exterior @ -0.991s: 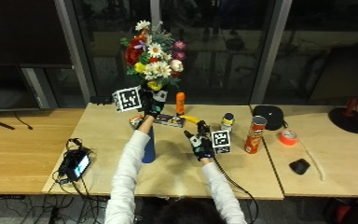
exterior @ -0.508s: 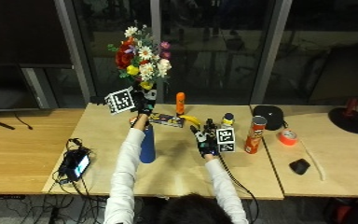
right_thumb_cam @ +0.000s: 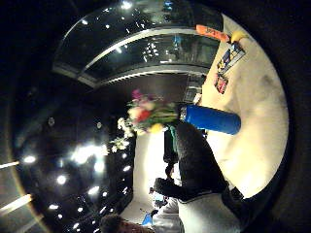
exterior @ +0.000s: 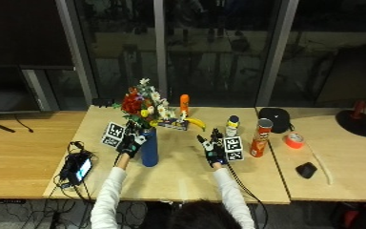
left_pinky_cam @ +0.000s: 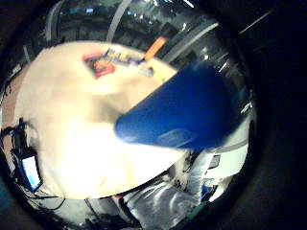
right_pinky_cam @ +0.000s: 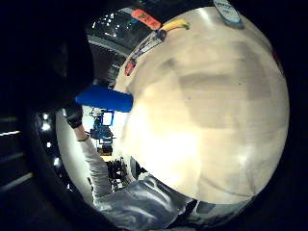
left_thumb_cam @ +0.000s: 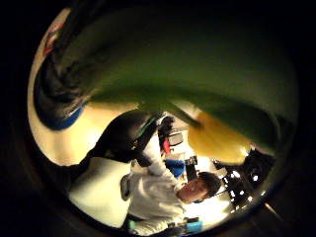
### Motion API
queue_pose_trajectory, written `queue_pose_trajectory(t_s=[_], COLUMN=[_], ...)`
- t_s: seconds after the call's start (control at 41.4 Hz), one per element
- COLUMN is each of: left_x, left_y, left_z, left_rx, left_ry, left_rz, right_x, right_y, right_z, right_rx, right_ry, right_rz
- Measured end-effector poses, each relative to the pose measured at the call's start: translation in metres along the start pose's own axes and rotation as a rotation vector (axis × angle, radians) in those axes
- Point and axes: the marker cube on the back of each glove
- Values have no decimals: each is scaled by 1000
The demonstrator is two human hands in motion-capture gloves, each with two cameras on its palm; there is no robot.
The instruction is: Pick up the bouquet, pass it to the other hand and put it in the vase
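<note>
Left hand point(exterior: 131, 142) fingers curl round the bouquet point(exterior: 142, 106) stems above the vase point(exterior: 149, 148).

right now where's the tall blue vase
In the outside view, the tall blue vase stands on the table's left part, beside the left hand, holding the bouquet.

Right thumb side palm view: blue vase point(right_thumb_cam: 214, 119) stands on pale worktop point(right_thumb_cam: 252, 145), bouquet point(right_thumb_cam: 148, 114) sits in its mouth with red, pink, yellow and white blooms. A black-gloved hand point(right_thumb_cam: 194, 160) is at the bouquet's stems just beside the vase rim; finger positions not readable here. On the worktop's far side: orange object point(right_thumb_cam: 212, 32), banana point(right_thumb_cam: 238, 36), flat printed packs point(right_thumb_cam: 227, 60). Dark glazing with ceiling-light reflections behind.
</note>
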Motion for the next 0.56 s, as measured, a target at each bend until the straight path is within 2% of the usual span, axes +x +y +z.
queue_pose_trajectory(t_s=[0.073, 0.266, 0.363, 0.435, 0.556], left_x=[-6, -19, -19, -12, -5], left_y=[28, 51, 44, 45, 53], left_z=[5, 13, 14, 18, 22], left_rx=[2, 31, 104, 101, 66], left_ry=[57, 85, 77, 133, 178], left_rz=[71, -64, 71, 131, 17], right_x=[-1, 25, 51, 69, 88], right_y=[8, 14, 11, 19, 28], right_z=[1, 7, 16, 26, 34], right_rx=[-58, -121, -95, -122, -153], right_ry=[-55, -65, 12, 23, 41], right_rz=[5, 21, 14, 137, 241])
